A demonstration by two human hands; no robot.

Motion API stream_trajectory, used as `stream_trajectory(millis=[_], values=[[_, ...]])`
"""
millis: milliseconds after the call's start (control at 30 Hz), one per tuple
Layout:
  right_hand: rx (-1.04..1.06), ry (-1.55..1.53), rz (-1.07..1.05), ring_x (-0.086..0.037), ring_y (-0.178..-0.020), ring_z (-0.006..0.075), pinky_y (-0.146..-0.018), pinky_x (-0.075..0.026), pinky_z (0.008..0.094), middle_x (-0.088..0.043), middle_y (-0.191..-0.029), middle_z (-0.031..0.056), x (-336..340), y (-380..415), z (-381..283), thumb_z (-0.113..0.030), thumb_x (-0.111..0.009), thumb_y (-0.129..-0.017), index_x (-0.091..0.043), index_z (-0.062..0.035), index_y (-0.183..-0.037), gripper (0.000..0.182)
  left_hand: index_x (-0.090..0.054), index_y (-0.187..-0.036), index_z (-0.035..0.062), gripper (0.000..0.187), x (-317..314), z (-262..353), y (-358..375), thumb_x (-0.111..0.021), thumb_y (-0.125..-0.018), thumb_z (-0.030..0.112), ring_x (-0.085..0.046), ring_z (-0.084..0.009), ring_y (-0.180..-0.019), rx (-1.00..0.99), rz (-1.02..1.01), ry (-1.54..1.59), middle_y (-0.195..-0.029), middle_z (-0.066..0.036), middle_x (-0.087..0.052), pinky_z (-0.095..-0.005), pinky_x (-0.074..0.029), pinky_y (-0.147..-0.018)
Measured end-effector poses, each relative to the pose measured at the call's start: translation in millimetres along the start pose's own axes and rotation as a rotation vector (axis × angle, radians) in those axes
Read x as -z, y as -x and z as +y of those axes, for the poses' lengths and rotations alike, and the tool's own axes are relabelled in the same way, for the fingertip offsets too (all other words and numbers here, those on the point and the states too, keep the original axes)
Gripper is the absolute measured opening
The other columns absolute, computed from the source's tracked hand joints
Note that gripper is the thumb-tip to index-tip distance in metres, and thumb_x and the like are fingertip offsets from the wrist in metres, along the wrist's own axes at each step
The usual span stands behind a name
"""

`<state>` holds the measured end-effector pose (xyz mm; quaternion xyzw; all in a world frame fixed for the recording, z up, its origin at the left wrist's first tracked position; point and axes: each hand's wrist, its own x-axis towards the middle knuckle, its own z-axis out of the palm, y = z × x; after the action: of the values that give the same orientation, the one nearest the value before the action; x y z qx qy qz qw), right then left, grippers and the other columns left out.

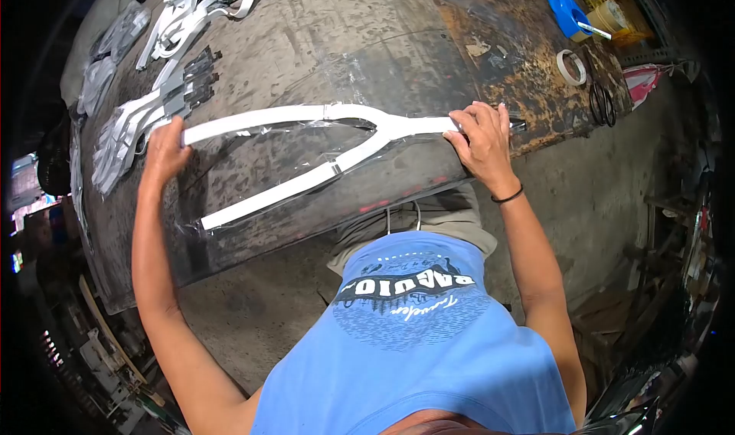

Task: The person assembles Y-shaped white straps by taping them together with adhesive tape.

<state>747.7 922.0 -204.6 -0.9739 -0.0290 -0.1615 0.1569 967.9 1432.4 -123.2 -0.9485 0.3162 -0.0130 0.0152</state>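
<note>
White Y-shaped suspenders [396, 126] lie stretched across the worktable, with small metal adjusters on both long straps. The far end of the upper strap is in my left hand [168, 152], its fingers closed around it. At the joined end on the right, my right hand [484, 140] grips the short strap between thumb and fingers, and a dark clip tip sticks out beyond it. The lower strap's end rests loose toward the table's near edge. Beside my left hand lies a pile of plastic-wrapped suspenders [126, 140] with grey and black ends.
Loose white straps [184, 21] are heaped at the back left, near clear plastic bags [107, 56]. A tape roll [571, 67], a black cord loop [602, 104] and a blue container [565, 12] stand at the right. The worn worktable [306, 67] has a near edge close to my body.
</note>
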Motion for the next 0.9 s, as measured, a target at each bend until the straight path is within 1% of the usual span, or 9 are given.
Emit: stream_trajectory(millis=[67, 133, 233, 333, 400, 500, 567, 733, 900], values=[[-0.01, 0.003, 0.004, -0.051, -0.111, 0.0285, -0.104, -0.028, 0.0608, -0.056, -0.105, 0.0072, 0.2, 2.7, -0.6, -0.025, -0.073, -0.08, -0.063, -0.0139, -0.107, 0.031, -0.047, -0.089, 0.0065, 0.027, 13.0, -10.7, -27.5, -0.066, -0.071, 0.002, -0.058, -0.0388, -0.082, -0.041, 0.085, -0.132, -0.076, -0.017, -0.056, -0.0484, -0.043, -0.074], [-0.051, 0.04, 0.056, -0.052, -0.109, 0.0279, -0.104, -0.028, 0.0614, -0.055, -0.103, 0.0068, -1.5, 5.4, -1.8, -0.026, -0.073, -0.08, -0.063, -0.0134, -0.107, 0.031, -0.048, -0.096, 0.0082, 0.031, 17.8, -25.7, -54.6, -0.068, -0.073, 0.004, -0.058, -0.0326, -0.089, -0.158, 0.222, -0.222, -0.084, -0.011, -0.057, -0.0455, -0.041, -0.09], [-0.098, 0.057, 0.046, -0.052, -0.109, 0.0275, -0.105, -0.029, 0.0615, -0.055, -0.103, 0.0066, -1.0, 7.8, -4.7, -0.026, -0.073, -0.08, -0.063, -0.013, -0.107, 0.031, -0.053, -0.114, 0.0134, 0.045, 14.6, -19.9, -93.4, -0.071, -0.073, 0.006, -0.053, -0.0307, -0.115, -0.054, 0.187, -0.413, -0.111, -0.009, -0.058, -0.0494, -0.037, -0.1], [-0.098, 0.073, 0.062, -0.051, -0.108, 0.0275, -0.105, -0.029, 0.0614, -0.055, -0.103, 0.0065, 0.5, 9.7, -4.2, -0.026, -0.073, -0.08, -0.064, -0.0129, -0.107, 0.031, -0.037, -0.146, 0.0216, 0.083, 9.3, 32.0, -109.6, -0.077, -0.074, 0.019, -0.035, -0.0342, -0.137, 0.03, 0.137, -0.464, -0.149, -0.01, -0.037, -0.052, -0.031, -0.106], [-0.097, 0.081, 0.068, -0.051, -0.109, 0.0273, -0.105, -0.029, 0.0613, -0.055, -0.103, 0.0064, 1.6, 10.9, -1.9, -0.026, -0.073, -0.08, -0.064, -0.013, -0.107, 0.031, -0.043, -0.142, 0.0141, 0.075, -7.3, 81.7, -116.4, -0.078, -0.076, 0.025, -0.034, -0.0392, -0.137, -0.227, 0.409, -0.094, -0.147, -0.017, -0.039, -0.0494, -0.031, -0.107], [-0.085, 0.088, 0.065, -0.051, -0.109, 0.027, -0.105, -0.029, 0.0613, -0.055, -0.103, 0.0061, 4.8, 9.6, 3.0, -0.025, -0.074, -0.079, -0.064, -0.0129, -0.106, 0.032, -0.036, -0.147, 0.0155, 0.077, -32.1, 190.8, -85.1, -0.072, -0.082, 0.036, -0.025, -0.0397, -0.142, -0.309, 0.233, 0.244, -0.154, -0.018, -0.031, -0.0534, -0.026, -0.11], [-0.076, 0.089, 0.057, -0.051, -0.109, 0.0269, -0.105, -0.029, 0.0612, -0.056, -0.103, 0.0059, 6.9, 7.2, 7.0, -0.025, -0.075, -0.079, -0.064, -0.0129, -0.106, 0.032, -0.032, -0.149, 0.0148, 0.065, -60.0, 237.4, -68.7, -0.055, -0.094, 0.041, -0.018, -0.0389, -0.145, -0.298, -0.007, 0.219, -0.158, -0.015, -0.022, -0.0576, -0.015, -0.114], [-0.069, 0.086, 0.039, -0.051, -0.111, 0.0273, -0.105, -0.029, 0.06, -0.056, -0.104, 0.0058, 15.1, 4.5, 13.4, -0.021, -0.074, -0.079, -0.065, -0.0123, -0.105, 0.029, -0.029, -0.15, 0.0154, 0.064, -77.5, 267.7, -61.5, -0.044, -0.097, 0.048, -0.013, -0.0382, -0.146, -0.251, -0.158, 0.256, -0.159, -0.015, -0.019, -0.0613, -0.011, -0.114], [-0.056, -0.085, 0.029, -0.051, -0.114, 0.0284, -0.106, -0.03, 0.0566, -0.057, -0.107, 0.0065, 17.6, -0.5, 3.0, -0.018, -0.073, -0.08, -0.066, -0.0132, -0.105, 0.027, -0.048, -0.137, 0.0109, 0.055, -63.3, 266.0, -68.1, -0.062, -0.09, 0.034, -0.039, -0.0373, -0.129, -0.295, 0.156, 0.41, -0.139, -0.017, -0.044, -0.0542, -0.031, -0.104]])
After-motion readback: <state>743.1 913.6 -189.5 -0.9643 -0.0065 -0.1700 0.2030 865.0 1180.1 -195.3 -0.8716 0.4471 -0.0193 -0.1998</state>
